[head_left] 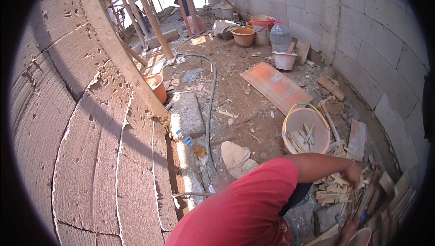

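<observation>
My left arm, in a red sleeve, reaches across to the right. My left hand (354,174) is low over a pile of wood scraps (333,195), its fingers curled down and partly hidden, so what they hold does not show. Close below, my right hand (349,230) comes up from the lower edge, bent around something I cannot make out beside thin wood strips. Several wooden boards (390,207) lean together to the right of both hands. A pale bucket (321,129) with a yellow-green handle holds short wood pieces, just beyond my left forearm.
An orange-stained board (276,85) lies on the dirt ahead. A green hose (212,96) runs along the left beside a concrete slab (187,113) and a plastic bottle (192,144). Buckets and a water jug (280,37) stand farther back. Block walls (374,42) flank both sides.
</observation>
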{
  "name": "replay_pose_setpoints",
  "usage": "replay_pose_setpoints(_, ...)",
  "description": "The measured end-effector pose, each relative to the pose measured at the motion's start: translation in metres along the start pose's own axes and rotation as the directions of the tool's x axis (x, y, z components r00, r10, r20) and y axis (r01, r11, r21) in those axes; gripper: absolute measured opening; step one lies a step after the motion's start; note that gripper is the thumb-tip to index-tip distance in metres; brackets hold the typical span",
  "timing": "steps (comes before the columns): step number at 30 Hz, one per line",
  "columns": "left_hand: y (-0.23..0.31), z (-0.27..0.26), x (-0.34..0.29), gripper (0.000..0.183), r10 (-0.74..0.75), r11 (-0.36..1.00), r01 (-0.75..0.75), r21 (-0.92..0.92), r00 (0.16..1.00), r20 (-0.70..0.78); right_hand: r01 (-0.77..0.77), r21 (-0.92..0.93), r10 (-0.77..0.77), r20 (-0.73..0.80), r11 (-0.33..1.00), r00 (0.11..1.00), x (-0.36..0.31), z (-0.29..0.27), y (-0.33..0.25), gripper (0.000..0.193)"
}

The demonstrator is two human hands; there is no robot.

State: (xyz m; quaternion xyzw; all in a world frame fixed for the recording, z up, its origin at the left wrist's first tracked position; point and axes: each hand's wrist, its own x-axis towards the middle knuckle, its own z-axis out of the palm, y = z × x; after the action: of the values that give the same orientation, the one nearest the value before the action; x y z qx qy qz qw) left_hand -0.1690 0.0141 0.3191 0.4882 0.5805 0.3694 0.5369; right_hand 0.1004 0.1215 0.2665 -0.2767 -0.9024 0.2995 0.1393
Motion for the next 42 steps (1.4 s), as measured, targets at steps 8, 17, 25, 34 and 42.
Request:
replay_pose_setpoints(8, 0.001, -0.002, 0.005, 0.024, 0.027, 1.000, -0.027, -0.013, 1.000, -0.017, -0.330, 0.117, 0.268, 0.369, 0.937, 0.890, -0.011, -0.034, -0.067, 0.051)
replay_pose_setpoints(17, 0.001, -0.028, -0.002, 0.021, 0.046, 0.925, -0.050, -0.378, 0.999, -0.019, -0.361, 0.131, 0.296, 0.358, 0.923, 0.886, -0.009, -0.038, -0.062, 0.050)
replay_pose_setpoints(25, -0.011, -0.034, -0.011, 0.017, 0.196, 0.961, -0.107, 0.255, 0.915, -0.352, -0.442, 0.514, 0.319, 0.314, 0.735, 0.894, -0.016, -0.011, -0.028, 0.053)
replay_pose_setpoints(34, -0.022, -0.014, 0.036, 0.014, 0.518, 0.853, -0.370, 0.369, 0.693, -0.501, -0.285, 0.558, 0.314, 0.046, 0.780, 0.948, 0.020, -0.021, -0.029, 0.052)
replay_pose_setpoints(42, 0.001, 0.045, 0.050, 0.011, 0.512, 0.853, -0.444, 0.273, 0.813, -0.277, -0.288, 0.564, 0.351, -0.004, 0.774, 0.936, 0.025, -0.016, -0.015, 0.052)
